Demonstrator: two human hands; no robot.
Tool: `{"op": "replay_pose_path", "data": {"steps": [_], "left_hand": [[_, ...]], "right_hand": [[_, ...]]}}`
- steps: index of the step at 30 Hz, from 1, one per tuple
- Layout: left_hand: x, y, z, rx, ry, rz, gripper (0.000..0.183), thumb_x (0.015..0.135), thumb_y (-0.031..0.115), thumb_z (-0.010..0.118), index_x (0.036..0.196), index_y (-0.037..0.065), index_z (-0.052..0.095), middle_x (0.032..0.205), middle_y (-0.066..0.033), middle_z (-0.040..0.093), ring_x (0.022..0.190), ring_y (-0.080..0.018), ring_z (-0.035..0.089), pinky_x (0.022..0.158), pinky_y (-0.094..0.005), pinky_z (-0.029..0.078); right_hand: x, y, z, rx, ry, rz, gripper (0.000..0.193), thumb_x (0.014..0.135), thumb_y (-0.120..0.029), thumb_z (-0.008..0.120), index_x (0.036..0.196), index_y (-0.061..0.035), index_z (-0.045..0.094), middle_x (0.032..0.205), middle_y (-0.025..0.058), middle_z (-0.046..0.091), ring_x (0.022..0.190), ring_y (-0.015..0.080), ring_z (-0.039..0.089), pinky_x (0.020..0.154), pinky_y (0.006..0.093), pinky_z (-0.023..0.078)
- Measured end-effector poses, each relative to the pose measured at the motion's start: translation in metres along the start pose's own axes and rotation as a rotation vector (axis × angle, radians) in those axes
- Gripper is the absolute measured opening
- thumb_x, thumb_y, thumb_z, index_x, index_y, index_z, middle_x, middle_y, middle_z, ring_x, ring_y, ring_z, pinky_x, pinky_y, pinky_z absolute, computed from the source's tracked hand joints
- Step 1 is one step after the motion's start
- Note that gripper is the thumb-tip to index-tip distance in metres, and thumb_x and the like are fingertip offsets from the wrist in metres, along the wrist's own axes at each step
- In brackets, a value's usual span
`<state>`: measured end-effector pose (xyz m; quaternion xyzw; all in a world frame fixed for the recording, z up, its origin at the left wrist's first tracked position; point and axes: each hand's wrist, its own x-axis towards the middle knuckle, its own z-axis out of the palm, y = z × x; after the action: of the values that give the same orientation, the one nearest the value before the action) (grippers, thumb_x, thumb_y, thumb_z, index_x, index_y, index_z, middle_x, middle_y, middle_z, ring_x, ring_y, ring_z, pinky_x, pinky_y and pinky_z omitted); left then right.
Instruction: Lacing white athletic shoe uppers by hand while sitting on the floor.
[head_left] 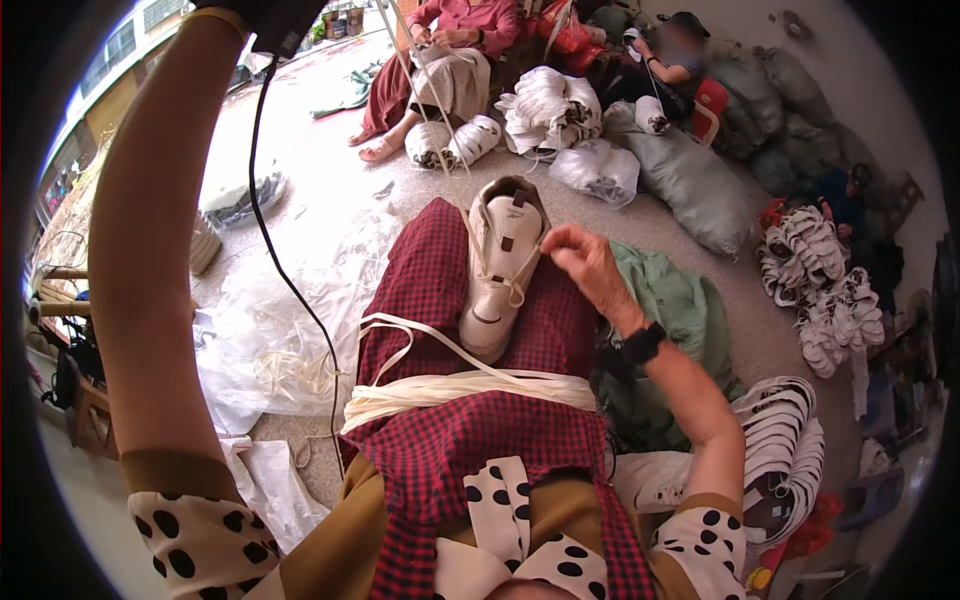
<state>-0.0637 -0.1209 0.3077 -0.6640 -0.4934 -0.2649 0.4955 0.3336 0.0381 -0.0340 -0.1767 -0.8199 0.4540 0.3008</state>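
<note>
A beige sneaker (502, 262) lies across my lap with its toe toward me and its heel away. Its lace is partly threaded, and pale strands run up from it toward the top edge. Beside the shoe's right edge, my right hand (588, 268) has its fingers curled in a pinch; what they hold, if anything, is too small to make out. My left arm (150, 250) reaches up and forward to the top left, where a black device at the wrist and the picture's edge hide the hand. A bundle of cream laces (470, 392) lies over my red-and-black checked apron (430, 270).
White plastic sheeting (300, 310) covers the floor at left. A black cable (265, 220) hangs from my left wrist. Bundled white shoe parts (550, 108), a grey sack (690, 190) and two seated people are ahead. Stacked shoe parts (785, 450) stand at right.
</note>
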Motion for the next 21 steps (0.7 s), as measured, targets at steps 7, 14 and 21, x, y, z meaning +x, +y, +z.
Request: {"op": "replay_pose_path", "data": {"steps": [7, 14, 21], "left_hand": [[0.006, -0.033, 0.063, -1.149, 0.344, -0.78, 0.024, 0.1, 0.013, 0.053, 0.113, -0.006, 0.058, 0.111, -0.0187, 0.064, 0.105, -0.0252, 0.065, 0.095, -0.0353, 0.055], [0.034, -0.022, 0.06, -1.729, 0.108, -0.564, 0.022, 0.101, 0.008, 0.046, 0.108, -0.008, 0.059, 0.111, -0.0205, 0.066, 0.104, -0.0259, 0.067, 0.09, -0.0339, 0.058], [0.064, 0.027, 0.062, -0.938, 0.31, -1.019, 0.021, 0.093, 0.009, 0.057, 0.093, -0.011, 0.064, 0.091, -0.0221, 0.07, 0.077, -0.0263, 0.072, 0.067, -0.0335, 0.062]], "right_hand": [[-0.043, 0.003, 0.038, -0.614, -0.203, -0.181, 0.022, 0.073, -0.02, 0.076, 0.092, -0.0112, 0.071, 0.083, 0.0055, 0.06, 0.087, 0.0241, 0.057, 0.077, 0.0411, 0.038], [-0.036, -0.002, 0.037, -0.697, -0.335, -0.115, 0.015, 0.075, -0.015, 0.075, 0.082, -0.0052, 0.066, 0.081, 0.0085, 0.059, 0.092, 0.0264, 0.056, 0.08, 0.0432, 0.039], [-0.027, -0.003, 0.043, -0.425, -0.138, -0.375, 0.017, 0.079, 0.001, 0.066, 0.088, -0.0027, 0.052, 0.072, 0.011, 0.056, 0.063, 0.0275, 0.062, 0.058, 0.039, 0.05]]}}
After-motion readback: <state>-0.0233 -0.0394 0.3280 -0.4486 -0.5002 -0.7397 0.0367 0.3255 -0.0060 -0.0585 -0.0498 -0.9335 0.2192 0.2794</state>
